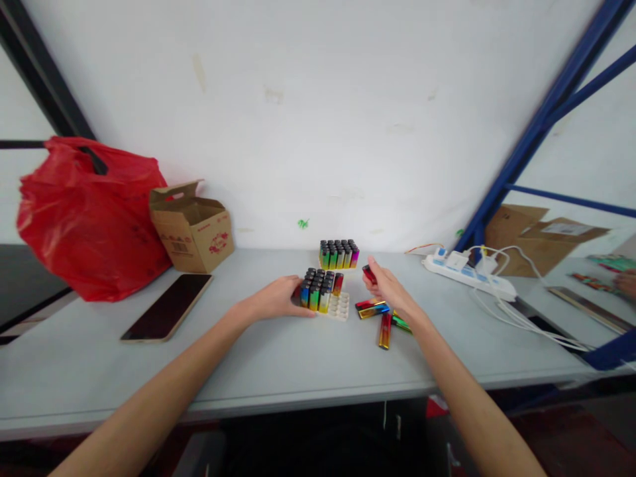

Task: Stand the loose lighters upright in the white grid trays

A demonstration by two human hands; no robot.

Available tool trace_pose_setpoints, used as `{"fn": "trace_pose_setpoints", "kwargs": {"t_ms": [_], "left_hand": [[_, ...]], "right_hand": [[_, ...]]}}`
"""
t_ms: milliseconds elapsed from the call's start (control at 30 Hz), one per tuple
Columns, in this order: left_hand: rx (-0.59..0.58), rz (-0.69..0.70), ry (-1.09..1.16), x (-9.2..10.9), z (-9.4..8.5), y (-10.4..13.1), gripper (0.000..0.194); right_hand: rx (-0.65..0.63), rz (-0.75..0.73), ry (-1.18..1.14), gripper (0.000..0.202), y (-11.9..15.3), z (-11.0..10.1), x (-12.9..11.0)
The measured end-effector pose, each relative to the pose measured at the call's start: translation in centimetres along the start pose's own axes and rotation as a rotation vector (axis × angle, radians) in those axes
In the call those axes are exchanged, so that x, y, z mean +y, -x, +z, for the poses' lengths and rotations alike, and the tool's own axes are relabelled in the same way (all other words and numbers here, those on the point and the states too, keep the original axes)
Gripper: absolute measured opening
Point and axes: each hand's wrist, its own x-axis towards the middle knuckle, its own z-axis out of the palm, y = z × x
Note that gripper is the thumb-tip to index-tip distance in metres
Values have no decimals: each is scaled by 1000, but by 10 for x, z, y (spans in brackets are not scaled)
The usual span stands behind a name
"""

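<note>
My left hand (284, 298) is wrapped round the left side of a pale tray (339, 310), thumb in front and fingers behind. Upright lighters (314, 296) with black tops and shiny, colour-graded bodies fill the tray's left part; round holes show at its right. My right hand (386, 285) is raised right of the tray, its fingers closed on a dark red lighter (368, 273). Below it on the table lie several loose lighters, among them a red and gold one (384, 331) and a green one (401, 322), partly hidden by my wrist.
Behind the tray stands a second block of upright lighters (339, 254). Left are a phone (169, 308), an opened cardboard box (199, 232) and a red plastic bag (94, 218). A white power strip (470, 277) with cables lies right, near a blue post; another person's hand (627, 283) shows far right.
</note>
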Motion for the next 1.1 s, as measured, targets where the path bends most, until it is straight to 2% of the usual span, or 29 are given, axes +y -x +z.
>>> {"fn": "trace_pose_setpoints", "kwargs": {"t_ms": [133,267,467,600,733,900,1000,1100], "left_hand": [[8,3,31,0,0,0,61],[-9,0,14,2,-1,0,62],[-3,2,12,0,-1,-1,62],[-20,24,42,-1,0,-1,61],[-20,17,48,-1,0,-1,62],[-8,23,62,0,0,0,60],[-8,16,55,1,-1,0,61],[-11,19,60,2,-1,0,63]], "right_hand": [[161,62,166,54,-5,4,7],[100,44,166,48,-3,3,7],[104,-14,107,61,-1,2,5],[62,-111,120,62,-1,5,8],[3,-273,182,49,2,8,4],[126,-523,331,31,3,13,-5],[150,-538,431,30,4,18,-10],[96,-459,433,30,6,23,-13]]}}
